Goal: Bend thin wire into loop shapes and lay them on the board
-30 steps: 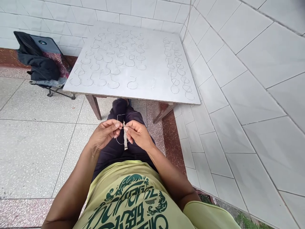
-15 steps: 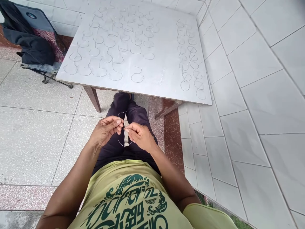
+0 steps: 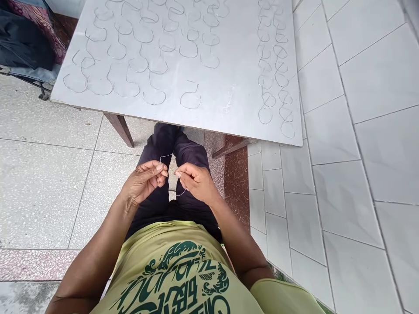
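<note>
A thin bent wire point(image 3: 166, 155) is pinched between the thumb and fingers of my left hand point(image 3: 145, 179), above my lap. One angled end rises over these fingertips. The wire's curved lower part hangs below, its arc reaching under my right hand point(image 3: 198, 183). My right hand is closed in a pinch just to the right, its fingertips a small gap away from the left ones. The bit of wire at its fingertips is too fine to follow. Many similar curved wires point(image 3: 190, 107) lie spread on the white tabletop point(image 3: 225, 78) in front.
Linked wire loops point(image 3: 265, 115) run in two columns along the table's right side. A tiled wall point(image 3: 340, 131) stands close on the right. At the far left is a folding chair point(image 3: 46, 76) with dark cloth point(image 3: 24, 43) on it. Wooden table legs point(image 3: 119, 128) stand near my knees.
The view has shifted, so the table appears larger and nearer. My right fingertips have drawn slightly away from my left ones, and the wire's lower curve has turned to the right.
</note>
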`<state>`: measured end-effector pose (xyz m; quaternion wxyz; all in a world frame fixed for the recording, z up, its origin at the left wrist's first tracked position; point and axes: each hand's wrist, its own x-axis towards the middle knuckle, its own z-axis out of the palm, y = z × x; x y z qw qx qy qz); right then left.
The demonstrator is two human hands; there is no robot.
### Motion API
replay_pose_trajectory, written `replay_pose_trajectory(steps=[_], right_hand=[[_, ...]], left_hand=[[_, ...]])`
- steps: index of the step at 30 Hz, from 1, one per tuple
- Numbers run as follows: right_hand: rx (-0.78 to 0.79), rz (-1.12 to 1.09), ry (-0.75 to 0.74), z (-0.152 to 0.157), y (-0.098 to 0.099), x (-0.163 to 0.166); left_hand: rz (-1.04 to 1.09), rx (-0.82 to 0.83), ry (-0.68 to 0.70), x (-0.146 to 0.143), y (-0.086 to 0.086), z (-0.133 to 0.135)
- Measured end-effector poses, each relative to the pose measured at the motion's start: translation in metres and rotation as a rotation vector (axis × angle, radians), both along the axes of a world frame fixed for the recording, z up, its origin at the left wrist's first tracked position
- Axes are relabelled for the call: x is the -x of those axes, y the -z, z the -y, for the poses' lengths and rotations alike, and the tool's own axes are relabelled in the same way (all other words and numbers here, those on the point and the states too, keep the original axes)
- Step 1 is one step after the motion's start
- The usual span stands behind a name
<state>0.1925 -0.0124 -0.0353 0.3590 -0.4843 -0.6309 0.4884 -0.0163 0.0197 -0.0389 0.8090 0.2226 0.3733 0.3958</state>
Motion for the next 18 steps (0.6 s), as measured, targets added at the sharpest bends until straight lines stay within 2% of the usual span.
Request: replay_pose_trajectory(steps=[10,18], right_hand=[[-0.412,0.252,-0.171,-0.014,0.008,0.000],[-0.474,0.312,-0.207,-0.007,0.017,-0.003]], left_hand=[[-0.071,-0.035,-0.011,-0.004,0.001,-0.011],[-0.003,-0.059,0.010,-0.002,0.000,-0.004]])
